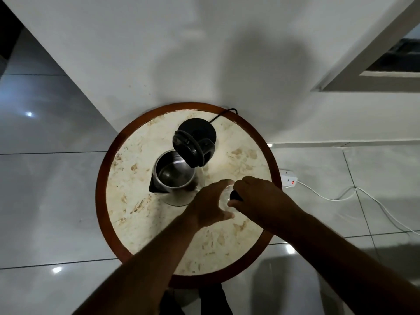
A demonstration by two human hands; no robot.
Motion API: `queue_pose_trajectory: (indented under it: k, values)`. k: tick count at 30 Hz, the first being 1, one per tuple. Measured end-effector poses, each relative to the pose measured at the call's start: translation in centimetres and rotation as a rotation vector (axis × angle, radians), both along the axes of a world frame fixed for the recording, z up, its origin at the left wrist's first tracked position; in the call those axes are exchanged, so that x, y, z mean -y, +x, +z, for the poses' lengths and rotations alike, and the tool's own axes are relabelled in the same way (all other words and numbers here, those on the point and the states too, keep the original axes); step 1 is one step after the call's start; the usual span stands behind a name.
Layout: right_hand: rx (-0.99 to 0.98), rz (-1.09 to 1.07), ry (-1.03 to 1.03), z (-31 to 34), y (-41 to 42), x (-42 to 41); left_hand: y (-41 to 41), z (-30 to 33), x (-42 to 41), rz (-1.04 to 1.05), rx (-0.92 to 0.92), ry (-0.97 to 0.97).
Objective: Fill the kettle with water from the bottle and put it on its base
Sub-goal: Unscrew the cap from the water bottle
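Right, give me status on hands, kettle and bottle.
Left hand around bottle, right hand on its black cap. Kettle open, off base. Nothing in the way.

A round marble tabletop (pixel 238 137) with a brown rim is standing by the white wall (pixel 159 42), and a white power strip (pixel 288 179) is lying on the tiled floor (pixel 45 189).

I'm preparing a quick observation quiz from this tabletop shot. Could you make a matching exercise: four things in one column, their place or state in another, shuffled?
Things:
1. kettle
2. base
3. power strip
4. bottle

Places or states:
A. on the floor, red light showing
B. between both hands
C. lid open
D. by the table's far rim, nothing on it

Pairs: 1-C, 2-D, 3-A, 4-B
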State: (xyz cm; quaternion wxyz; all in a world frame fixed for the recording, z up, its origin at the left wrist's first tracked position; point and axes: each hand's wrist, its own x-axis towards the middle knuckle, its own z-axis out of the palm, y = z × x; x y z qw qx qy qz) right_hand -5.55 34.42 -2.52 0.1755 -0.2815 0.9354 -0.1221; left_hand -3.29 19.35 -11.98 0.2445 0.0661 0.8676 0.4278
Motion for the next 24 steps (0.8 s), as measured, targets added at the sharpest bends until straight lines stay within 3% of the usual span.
queue_pose_trajectory:
  k: [4, 13, 17, 21, 24]
  values:
    - [-0.029, 0.153, 0.023, 0.3, -0.5, 0.0, -1.6, 0.2, 0.3, -0.122, -0.068, -0.071]
    - [-0.111, 0.634, 0.028, 2.7, -1.9, -0.8, -1.6, -0.2, 0.7, -0.08, 0.006, 0.037]
    - [0.02, 0.497, -0.035, 2.8, -2.1, -1.8, -1.5, -0.5, 0.5, -0.084, 0.013, 0.061]
    - [0.022, 0.35, -0.089, 2.4, -1.0, -2.6, -1.6, -0.8, 0.2, -0.084, -0.012, 0.022]
    - [-0.008, 0.215, -0.014, 1.8, -0.3, -1.7, -1.5, -1.1, 0.3, -0.072, 0.018, 0.016]
